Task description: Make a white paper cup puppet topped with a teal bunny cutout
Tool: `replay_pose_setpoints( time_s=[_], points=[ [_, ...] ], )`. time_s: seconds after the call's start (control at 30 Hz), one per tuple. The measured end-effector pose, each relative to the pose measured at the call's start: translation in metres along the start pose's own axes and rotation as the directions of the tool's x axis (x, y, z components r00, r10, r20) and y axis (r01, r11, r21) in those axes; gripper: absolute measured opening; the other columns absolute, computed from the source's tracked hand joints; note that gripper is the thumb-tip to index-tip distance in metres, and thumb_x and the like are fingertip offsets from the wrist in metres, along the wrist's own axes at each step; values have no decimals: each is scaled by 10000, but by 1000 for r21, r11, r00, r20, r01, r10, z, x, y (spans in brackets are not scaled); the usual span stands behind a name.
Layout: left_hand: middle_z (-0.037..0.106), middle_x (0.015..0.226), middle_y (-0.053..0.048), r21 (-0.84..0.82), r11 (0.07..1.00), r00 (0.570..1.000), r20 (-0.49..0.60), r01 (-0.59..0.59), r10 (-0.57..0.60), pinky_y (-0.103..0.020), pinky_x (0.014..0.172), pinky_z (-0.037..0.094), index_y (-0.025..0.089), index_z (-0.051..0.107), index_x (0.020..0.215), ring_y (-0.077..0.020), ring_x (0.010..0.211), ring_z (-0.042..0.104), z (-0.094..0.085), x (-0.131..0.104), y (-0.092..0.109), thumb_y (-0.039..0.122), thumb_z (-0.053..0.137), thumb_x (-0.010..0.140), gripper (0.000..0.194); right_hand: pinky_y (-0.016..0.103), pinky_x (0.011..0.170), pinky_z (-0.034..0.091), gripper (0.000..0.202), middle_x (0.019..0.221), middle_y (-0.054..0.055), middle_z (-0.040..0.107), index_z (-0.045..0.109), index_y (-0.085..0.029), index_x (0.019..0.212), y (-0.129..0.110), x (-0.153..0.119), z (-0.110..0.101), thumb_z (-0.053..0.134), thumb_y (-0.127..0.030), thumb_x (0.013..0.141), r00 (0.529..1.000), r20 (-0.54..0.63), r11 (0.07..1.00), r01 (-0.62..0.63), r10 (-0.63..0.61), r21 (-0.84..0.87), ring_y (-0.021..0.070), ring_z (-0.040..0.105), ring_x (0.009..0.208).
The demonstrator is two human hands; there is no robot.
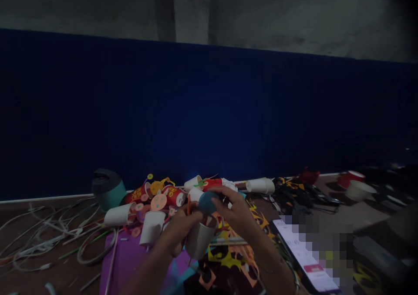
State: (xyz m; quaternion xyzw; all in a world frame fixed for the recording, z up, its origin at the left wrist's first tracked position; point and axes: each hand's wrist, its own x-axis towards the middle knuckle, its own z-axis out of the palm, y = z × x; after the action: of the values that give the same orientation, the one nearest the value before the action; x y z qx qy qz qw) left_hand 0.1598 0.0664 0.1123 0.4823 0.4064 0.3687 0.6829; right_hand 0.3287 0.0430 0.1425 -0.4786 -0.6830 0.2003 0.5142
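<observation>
Centrally, low in frame, the left hand (183, 228) curls its fingers round a white cup (200, 241), the right hand (232, 208) pinching a blue round piece (207, 202) above the rim

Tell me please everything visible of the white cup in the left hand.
The white cup looks like plain paper, with a round open rim. It is held in the left hand, mouth upward, leaning slightly. Something thin shows below its base. A blue disc, in the right hand, is at its mouth; whether they touch is unclear.
</observation>
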Motion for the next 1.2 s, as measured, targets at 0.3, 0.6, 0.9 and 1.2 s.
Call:
replay_pose_setpoints(
  time_s=[0.3, 0.6, 0.9, 1.2],
  points=[
    [695, 718, -54, -31, 998, 998, 19, -58, 59, -273, 655, 465, 152, 635, 829, -198, 671, 639, 3, -1, 2, 223, 664, 679, 169, 289, 684, 480, 266, 1040, 50, 680, 665, -237, 1042, -3, -1, 1, 548, -169, 813, 1000, 17, 1000, 16, -16, -3, 197, 612, 890],
    [710, 742, -35, -171, 985, 996, -81, -36, 22, -272, 662, 479, 189, 655, 858, -186, 685, 652, 4, -3, 3, 293, 716, 690, 206, 245, 558, 431, 268, 825, 43, 660, 650, -184, 1032, 5, 3, 1, 611, -263, 779, 971, 140, 969, -211, 193, 128, 158, 573, 684],
    [661, 650, -4, -194, 978, 997, -28, -77, 73, -250, 657, 448, 161, 668, 821, -147, 625, 598, 8, -5, 5, 310, 738, 690, 211, 232, 546, 404, 151, 623, -8, 583, 663, -140, 730, 13, 3, 15, 650, -290, 722, 938, 160, 885, -343, 307, 315, 124, 517, 576],
    [569, 552, 49, -264, 961, 996, -54, -81, 69, -182, 538, 381, 166, 577, 632, -91, 544, 518, 8, -4, 3, 292, 790, 636, 247, 236, 545, 415, 141, 659, 5, 559, 617, -150, 616, -2, 1, 20, 616, -258, 706, 964, 41, 920, -262, 262, 292, 135, 515, 605]
  ],
)
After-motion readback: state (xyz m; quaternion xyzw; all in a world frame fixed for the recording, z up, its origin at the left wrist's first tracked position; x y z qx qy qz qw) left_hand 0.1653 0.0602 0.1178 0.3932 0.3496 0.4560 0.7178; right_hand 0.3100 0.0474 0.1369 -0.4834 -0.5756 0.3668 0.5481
